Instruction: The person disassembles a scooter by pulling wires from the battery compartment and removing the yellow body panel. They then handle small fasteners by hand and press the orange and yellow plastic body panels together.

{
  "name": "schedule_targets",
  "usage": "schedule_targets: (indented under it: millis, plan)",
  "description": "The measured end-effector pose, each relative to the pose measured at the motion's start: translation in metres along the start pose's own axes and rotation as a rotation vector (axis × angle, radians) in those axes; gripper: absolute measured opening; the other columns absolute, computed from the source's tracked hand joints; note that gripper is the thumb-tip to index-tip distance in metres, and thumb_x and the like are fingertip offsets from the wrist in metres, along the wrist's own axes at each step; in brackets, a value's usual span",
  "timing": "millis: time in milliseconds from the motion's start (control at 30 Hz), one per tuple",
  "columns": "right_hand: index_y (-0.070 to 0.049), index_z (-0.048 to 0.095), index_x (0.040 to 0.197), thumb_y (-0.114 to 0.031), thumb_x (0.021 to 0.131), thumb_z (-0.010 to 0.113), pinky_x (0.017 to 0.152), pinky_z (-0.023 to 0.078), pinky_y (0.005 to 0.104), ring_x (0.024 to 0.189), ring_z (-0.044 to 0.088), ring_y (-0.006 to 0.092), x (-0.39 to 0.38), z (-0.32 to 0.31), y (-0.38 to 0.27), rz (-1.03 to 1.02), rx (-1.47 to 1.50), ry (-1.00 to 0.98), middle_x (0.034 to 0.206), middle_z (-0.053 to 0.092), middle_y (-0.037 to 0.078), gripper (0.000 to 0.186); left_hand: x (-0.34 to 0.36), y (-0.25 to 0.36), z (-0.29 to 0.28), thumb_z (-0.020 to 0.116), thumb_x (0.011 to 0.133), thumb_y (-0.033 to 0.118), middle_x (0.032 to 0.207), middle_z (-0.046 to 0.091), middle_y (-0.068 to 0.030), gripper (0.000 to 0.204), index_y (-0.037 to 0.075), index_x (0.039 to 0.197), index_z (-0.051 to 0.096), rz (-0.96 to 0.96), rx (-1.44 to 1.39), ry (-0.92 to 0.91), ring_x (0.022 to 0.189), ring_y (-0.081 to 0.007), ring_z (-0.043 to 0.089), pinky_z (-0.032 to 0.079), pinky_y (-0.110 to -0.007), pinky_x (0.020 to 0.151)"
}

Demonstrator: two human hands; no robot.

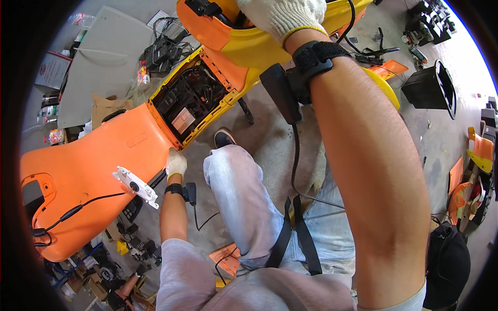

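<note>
An orange and yellow scooter-like vehicle body (129, 129) runs from lower left to the top middle. Its open compartment (189, 103) shows black parts, wiring and a pale block. In a white knitted glove, my right hand (285, 15) reaches over the yellow and orange front section (244, 44); the upper frame edge cuts off its fingers. My gloved left hand (176, 164) lies against the near side edge of the orange body, just below the compartment, its fingers not clear. A white plastic bracket (136, 186) with a round black centre and a cable appears over the orange body.
Bottles, a carton (52, 69) and a grey panel (104, 62) are at the left. A black bin (429, 88), orange and yellow panels (480, 150) and a black bag (447, 264) stand right. Another person's arm (128, 285) shows lower left. Cables hang from both wrist straps.
</note>
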State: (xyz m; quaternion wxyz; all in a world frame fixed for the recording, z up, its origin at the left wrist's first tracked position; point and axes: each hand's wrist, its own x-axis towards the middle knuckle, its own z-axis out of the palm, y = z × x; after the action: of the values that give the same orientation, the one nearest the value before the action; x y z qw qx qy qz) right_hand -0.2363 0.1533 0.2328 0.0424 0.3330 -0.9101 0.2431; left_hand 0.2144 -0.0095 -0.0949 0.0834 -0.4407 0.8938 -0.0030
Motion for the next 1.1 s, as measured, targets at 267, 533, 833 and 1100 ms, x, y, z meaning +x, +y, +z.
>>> schedule_targets:
  millis: [267,533,833,1100]
  plan:
    - [-0.003,0.074,0.09,-0.035,0.089,0.047,0.081,0.053,0.0419,0.09,0.07,0.0326,-0.003,0.005,-0.008,-0.082,0.095,0.052,0.091,0.072,0.019,0.041,-0.001,-0.017,-0.038,0.048,0.093,0.025,0.076,0.066,-0.0255,0.029,0.001,0.079,0.057,-0.173,-0.106,-0.015,0.068,-0.0403,0.067,0.053,-0.049,0.058]
    - [-0.003,0.073,0.089,-0.038,0.091,0.046,0.084,0.05,0.0422,0.089,0.069,0.0338,-0.002,0.006,-0.003,-0.043,-0.007,0.049,0.091,0.072,0.02,0.045,0.009,0.021,-0.062,0.049,0.089,0.024,0.065,0.063,-0.0109,0.028,0.002,0.078,0.061,-0.763,-0.7,-0.383,0.049,-0.0234,0.06,0.044,-0.034,0.043]
    - [-0.002,0.073,0.089,-0.038,0.092,0.045,0.085,0.051,0.0409,0.091,0.07,0.0327,-0.008,0.003,-0.008,-0.046,0.05,0.056,0.093,0.071,0.02,0.045,0.001,0.003,-0.046,0.047,0.091,0.02,0.091,0.067,-0.0292,0.026,-0.002,0.102,0.056,-0.216,-0.074,-0.179,0.088,-0.0461,0.066,0.052,-0.054,0.077]
    - [-0.004,0.073,0.09,-0.038,0.091,0.046,0.084,0.051,0.0411,0.089,0.07,0.0323,0.002,0.009,-0.003,-0.039,0.008,0.051,0.092,0.072,0.019,0.044,0.01,0.01,-0.062,0.047,0.09,0.023,0.073,0.066,-0.0235,0.029,0.0,0.081,0.064,-0.4,-0.334,-0.374,0.059,-0.0382,0.066,0.054,-0.047,0.059]
